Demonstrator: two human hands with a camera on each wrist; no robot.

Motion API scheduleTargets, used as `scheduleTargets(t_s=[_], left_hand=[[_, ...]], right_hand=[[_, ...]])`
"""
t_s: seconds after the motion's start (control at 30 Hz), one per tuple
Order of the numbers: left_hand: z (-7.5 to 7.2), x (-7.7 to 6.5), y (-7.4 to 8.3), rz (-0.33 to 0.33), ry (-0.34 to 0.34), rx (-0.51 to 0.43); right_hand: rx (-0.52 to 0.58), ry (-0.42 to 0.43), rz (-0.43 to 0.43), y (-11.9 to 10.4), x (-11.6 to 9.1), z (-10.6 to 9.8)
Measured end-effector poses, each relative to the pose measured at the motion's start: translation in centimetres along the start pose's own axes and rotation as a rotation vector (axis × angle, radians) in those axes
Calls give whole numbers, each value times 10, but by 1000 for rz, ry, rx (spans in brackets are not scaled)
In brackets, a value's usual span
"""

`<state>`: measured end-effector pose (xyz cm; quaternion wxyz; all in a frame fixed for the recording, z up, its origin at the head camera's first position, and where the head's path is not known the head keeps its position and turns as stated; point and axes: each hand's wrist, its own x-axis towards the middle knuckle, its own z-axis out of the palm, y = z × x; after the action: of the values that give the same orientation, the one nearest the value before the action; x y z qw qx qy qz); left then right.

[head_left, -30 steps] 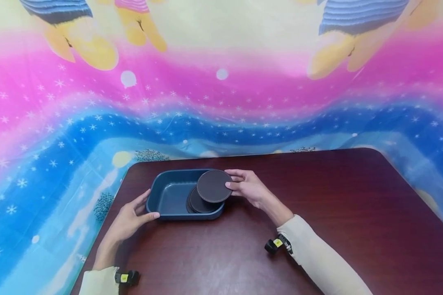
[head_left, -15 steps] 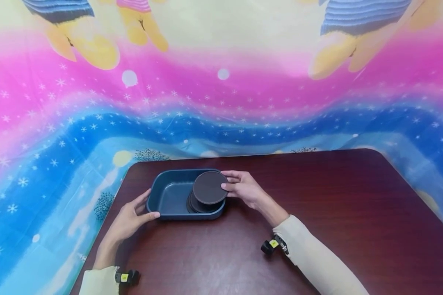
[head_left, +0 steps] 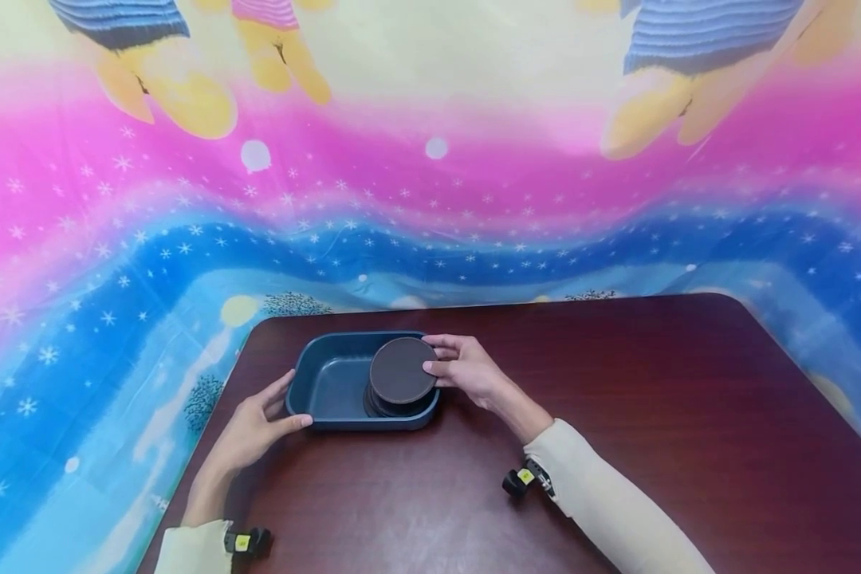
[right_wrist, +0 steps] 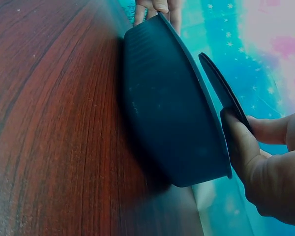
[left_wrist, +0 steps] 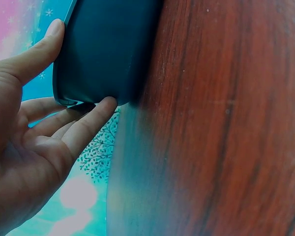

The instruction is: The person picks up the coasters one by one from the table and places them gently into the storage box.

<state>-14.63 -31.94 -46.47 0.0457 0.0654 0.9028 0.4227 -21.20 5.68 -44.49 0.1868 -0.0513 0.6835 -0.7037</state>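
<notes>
In the head view, a dark blue-grey rectangular tray with rounded corners stands near the table's far left. Inside its right end lies a stack of round dark coasters, mostly covered from above. My right hand pinches a round brown coaster by its right edge, thumb on top. The right wrist view has that coaster above the tray's rim, apart from it. At the tray's left end, my left hand rests with fairly straight fingers and spread thumb touching its corner; the left wrist view shows fingertips against the wall.
A dark reddish-brown wooden table carries the tray. Behind it and along its left and right sides hangs a colourful printed cloth. Black wrist devices sit at both sleeve cuffs.
My right hand has moved a little left and toward me with the coaster, which now covers more of the stack. The left hand and the tray hold their place.
</notes>
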Motion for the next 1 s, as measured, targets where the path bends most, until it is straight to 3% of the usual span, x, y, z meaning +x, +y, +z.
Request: scheduleTargets(t_s=[0.3,0.53,1.0], left_hand=[[-1,0,1,-10,-1,-13],[-1,0,0,-6,-3,-3],[-1,0,0,-4,-2,-1]], right_hand=[[-95,2,-34,-1,1,4],[-109,7,-64,0,2,8],[-233,66,-82,0,8,17]])
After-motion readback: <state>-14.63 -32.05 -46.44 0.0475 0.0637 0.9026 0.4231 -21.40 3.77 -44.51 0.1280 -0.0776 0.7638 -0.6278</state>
